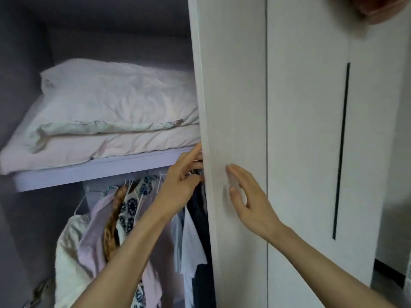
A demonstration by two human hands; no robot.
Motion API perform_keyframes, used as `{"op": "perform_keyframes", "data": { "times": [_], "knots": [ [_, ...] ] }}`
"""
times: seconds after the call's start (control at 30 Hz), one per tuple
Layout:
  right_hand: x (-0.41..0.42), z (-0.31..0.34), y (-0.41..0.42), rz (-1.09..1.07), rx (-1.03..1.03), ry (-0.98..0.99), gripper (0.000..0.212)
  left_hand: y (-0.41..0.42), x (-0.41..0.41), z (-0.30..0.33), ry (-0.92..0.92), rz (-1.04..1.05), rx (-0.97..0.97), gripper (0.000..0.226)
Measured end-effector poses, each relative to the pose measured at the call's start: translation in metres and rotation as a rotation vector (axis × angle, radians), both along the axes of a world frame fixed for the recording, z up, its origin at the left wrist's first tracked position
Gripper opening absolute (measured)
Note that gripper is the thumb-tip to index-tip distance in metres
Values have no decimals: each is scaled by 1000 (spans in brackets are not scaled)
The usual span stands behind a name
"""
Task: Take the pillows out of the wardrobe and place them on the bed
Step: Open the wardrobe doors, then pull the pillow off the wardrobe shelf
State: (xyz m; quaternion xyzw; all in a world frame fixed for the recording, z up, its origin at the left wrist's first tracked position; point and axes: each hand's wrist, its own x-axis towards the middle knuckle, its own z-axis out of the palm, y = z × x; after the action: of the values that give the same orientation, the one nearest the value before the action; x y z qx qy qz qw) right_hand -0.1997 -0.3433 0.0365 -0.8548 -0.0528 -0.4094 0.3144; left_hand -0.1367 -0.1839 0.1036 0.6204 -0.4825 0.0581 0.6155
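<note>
Two pale, wrinkled pillows lie stacked on the wardrobe's upper shelf [95, 168]: the top pillow [115, 94] rests on the lower pillow [93, 143]. Their right ends are hidden behind the white wardrobe door [235, 96]. My left hand [184, 181] curls its fingers around the inner edge of that door, just below the shelf. My right hand [246, 196] lies flat against the door's outer face, fingers spread, holding nothing. Neither hand touches the pillows.
Below the shelf, several garments [124, 230] hang on hangers from a rail. To the right stands another closed wardrobe door with a long dark slot handle [340, 152]. A strip of floor [391, 283] shows at the far right.
</note>
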Motion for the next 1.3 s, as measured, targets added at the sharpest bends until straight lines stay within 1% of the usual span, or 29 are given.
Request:
{"op": "perform_keyframes", "data": {
  "times": [0.07, 0.23, 0.3, 0.4, 0.5, 0.6, 0.73, 0.9, 0.93, 1.0, 1.07, 1.13, 1.2, 1.23, 1.3],
  "knots": [
    [-25, 2, -7, 8, 52, -62, 56, -14, -15, -1, -93, -87, 21, 69],
    [-90, 11, -39, -88, 228, -130, 44, -74, -50, 6, -316, -200, 201, 75],
    [-114, 13, -54, -150, 244, -162, 39, -103, -63, 10, -408, -190, 261, 83],
    [-141, 17, -80, -305, 252, -216, 26, -152, -79, 16, -574, -150, 334, 88],
    [-154, 21, -113, -521, 266, -218, 15, -197, -87, 21, -720, -100, 409, 87],
    [-160, 27, -142, -605, 297, -236, 15, -235, -90, 23, -817, -49, 443, 85],
    [-160, 28, -166, -657, 324, -230, 17, -266, -91, 22, -866, 0, 444, 82],
    [-157, 29, -177, -714, 376, -207, 26, -277, -92, 30, -901, -2, 455, 76],
    [-157, 30, -175, -730, 376, -203, 29, -276, -91, 32, -908, -10, 468, 75],
    [-155, 32, -169, -791, 359, -246, 43, -270, -88, 36, -908, -23, 480, 72],
    [-148, 38, -159, -912, 247, -369, 54, -258, -79, 40, -877, -4, 472, 68],
    [-135, 49, -145, -993, 29, -488, 57, -239, -61, 43, -847, 72, 429, 62],
    [-116, 59, -130, -946, -101, -528, 53, -215, -37, 45, -824, 167, 387, 54],
    [-102, 62, -122, -895, -119, -528, 50, -200, -22, 47, -811, 219, 367, 50],
    [-69, 67, -105, -787, -92, -483, 46, -165, 10, 49, -784, 328, 336, 44]
  ]
}}
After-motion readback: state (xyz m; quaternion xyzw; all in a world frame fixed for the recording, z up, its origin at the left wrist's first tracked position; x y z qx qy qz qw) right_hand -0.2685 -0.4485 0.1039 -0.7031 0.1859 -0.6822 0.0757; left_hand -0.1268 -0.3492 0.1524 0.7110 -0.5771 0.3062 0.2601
